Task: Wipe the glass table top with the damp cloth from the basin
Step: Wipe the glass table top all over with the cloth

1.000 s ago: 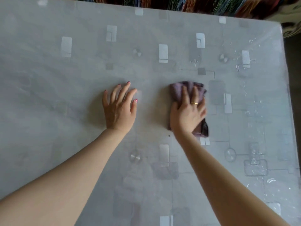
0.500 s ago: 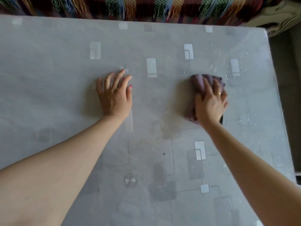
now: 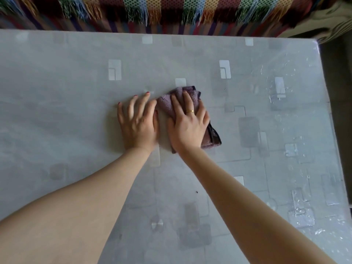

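A folded purple cloth (image 3: pixel 167 103) lies on the grey patterned glass table top (image 3: pixel 76 103), near its middle. My right hand (image 3: pixel 187 124) presses flat on the cloth with straight, spread fingers and covers most of it. My left hand (image 3: pixel 138 121) rests flat on the glass right beside it, its fingertips almost touching the cloth's left edge. Water droplets and streaks (image 3: pixel 297 212) glisten on the right part of the table. The basin is out of view.
A colourful striped blanket with fringes (image 3: pixel 171 12) hangs along the table's far edge. The table's right edge (image 3: pixel 331 121) borders a dark floor strip. A small dark speck (image 3: pixel 196 192) lies on the glass near my right forearm.
My right hand has slid the cloth leftward from the right part of the table until it sits next to my left hand. The left hand has stayed flat on the glass.
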